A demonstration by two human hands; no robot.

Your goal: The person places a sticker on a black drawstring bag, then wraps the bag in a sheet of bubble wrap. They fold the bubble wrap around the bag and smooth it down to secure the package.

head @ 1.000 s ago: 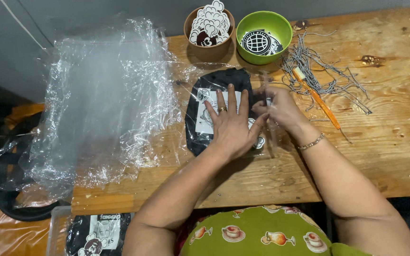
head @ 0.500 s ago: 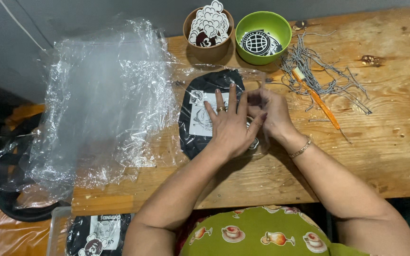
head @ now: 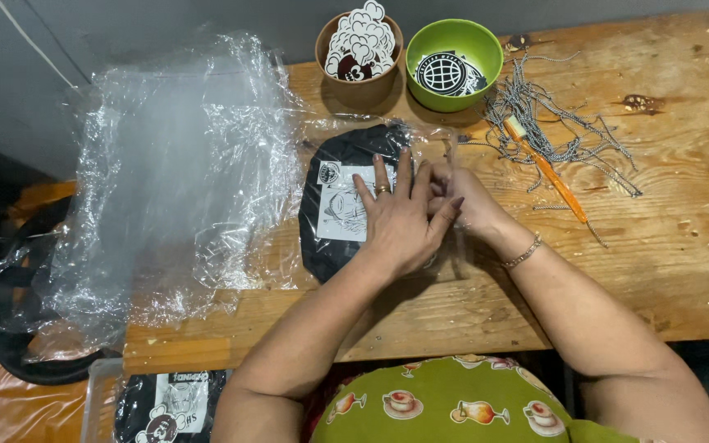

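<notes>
Black folded garment with white printed label, partly inside clear plastic sleeve, lying flat on tabletop. Left hand pressed flat on top, fingers spread, no grip closed. Right hand pinching sleeve edge just beside it. Bagging apparently part done; sealing seemingly outstanding. Forearms converging from below. Beyond: loose plastic sheets, brown cup, green bowl, cords.

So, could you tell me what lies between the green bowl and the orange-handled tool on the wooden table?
A tangle of grey cords lies between them in the head view.
</notes>
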